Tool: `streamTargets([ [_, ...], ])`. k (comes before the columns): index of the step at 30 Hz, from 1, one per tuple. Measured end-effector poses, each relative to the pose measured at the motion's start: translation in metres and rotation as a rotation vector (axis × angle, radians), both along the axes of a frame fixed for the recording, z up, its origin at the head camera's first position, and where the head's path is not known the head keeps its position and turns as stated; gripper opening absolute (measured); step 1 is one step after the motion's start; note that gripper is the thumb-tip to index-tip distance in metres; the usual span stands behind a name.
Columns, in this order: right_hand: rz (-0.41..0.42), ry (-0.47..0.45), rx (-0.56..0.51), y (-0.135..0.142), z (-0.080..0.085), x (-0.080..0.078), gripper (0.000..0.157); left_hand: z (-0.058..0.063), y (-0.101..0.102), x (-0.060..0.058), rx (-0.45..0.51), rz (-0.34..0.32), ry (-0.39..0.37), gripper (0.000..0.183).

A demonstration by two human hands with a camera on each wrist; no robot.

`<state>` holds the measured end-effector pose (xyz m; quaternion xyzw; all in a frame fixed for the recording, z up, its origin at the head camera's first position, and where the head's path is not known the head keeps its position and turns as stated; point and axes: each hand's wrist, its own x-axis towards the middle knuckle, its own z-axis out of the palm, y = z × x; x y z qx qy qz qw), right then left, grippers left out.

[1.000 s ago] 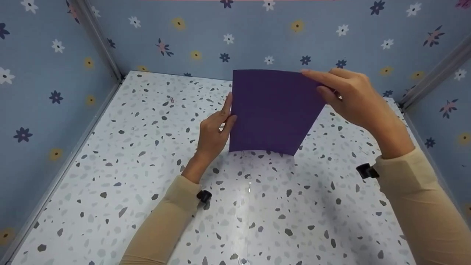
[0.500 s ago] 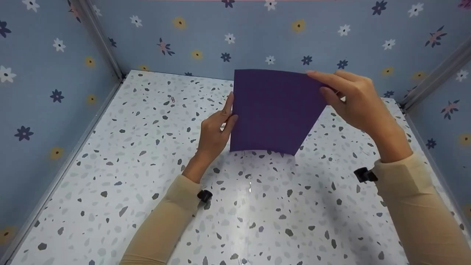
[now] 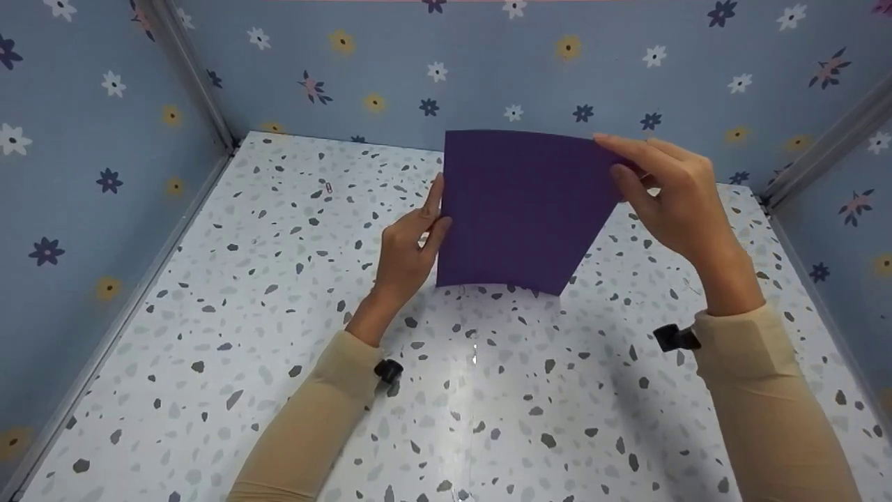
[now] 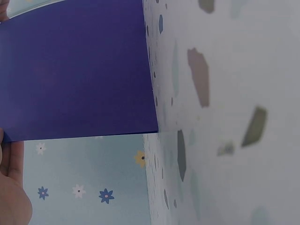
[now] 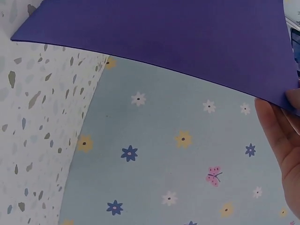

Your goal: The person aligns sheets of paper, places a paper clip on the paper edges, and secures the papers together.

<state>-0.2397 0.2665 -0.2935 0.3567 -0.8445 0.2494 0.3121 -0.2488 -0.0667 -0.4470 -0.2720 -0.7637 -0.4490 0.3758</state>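
Enclosing the work area on three sides, blue, flower-printed wall panels (image 3: pixel 488 42) rise around a white, grey-speckled tabletop (image 3: pixel 174 348). Long beige fabric sleeves (image 3: pixel 773 404) reach across from the near side. Between them, a thin, dark purple rectangular sheet (image 3: pixel 523 209), apparently card or stiff paper, stands on edge over the middle of the tabletop, its broad face toward the near side; its lower edge appears to meet the surface, which would take some of its weight. The right hand (image 3: pixel 676 192) grips the upper right corner, thumb in front and fingers behind, a hold that likely prevents the top from sagging. The left hand (image 3: pixel 408 254) pinches the opposite edge lower down, presumably to steady that side; held at two differing heights, the sheet bows gently along its top and bottom. Small black devices (image 3: pixel 388 371) sit on the inner side of each cuff, probably so that they face the hands' work. Smallest of all, a slim, paperclip-shaped item (image 3: pixel 329 187) lies toward the far left of the tabletop, well apart from both hands, its reason for being there impossible to tell.
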Motion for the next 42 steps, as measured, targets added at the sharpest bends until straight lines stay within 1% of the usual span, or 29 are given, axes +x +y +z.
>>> streamTargets([
  [5, -0.013, 0.008, -0.053, -0.001, -0.003, 0.001, 0.040, 0.002, 0.000, 0.001, -0.008, 0.001, 0.003, 0.051],
  [12, -0.011, 0.047, -0.112, -0.003, -0.010, 0.000, 0.038, 0.002, 0.000, 0.001, -0.014, 0.006, 0.008, 0.052],
  [15, -0.029, 0.056, -0.133, -0.003, -0.014, -0.001, 0.038, 0.001, -0.001, 0.001, -0.016, 0.004, 0.013, 0.053],
  [20, -0.054, 0.059, -0.172, -0.006, -0.020, -0.001, 0.037, 0.000, -0.001, 0.000, -0.013, 0.007, 0.025, 0.054],
  [27, -0.083, 0.033, -0.257, -0.011, -0.027, 0.001, 0.037, 0.001, -0.001, 0.001, -0.005, 0.000, 0.006, 0.052],
  [34, -0.103, 0.052, -0.309, -0.017, -0.035, 0.001, 0.038, 0.001, 0.000, 0.000, -0.002, -0.001, 0.017, 0.051],
  [42, -0.142, 0.057, -0.397, -0.021, -0.045, 0.001, 0.037, 0.000, 0.000, 0.000, 0.006, -0.017, 0.033, 0.051],
])
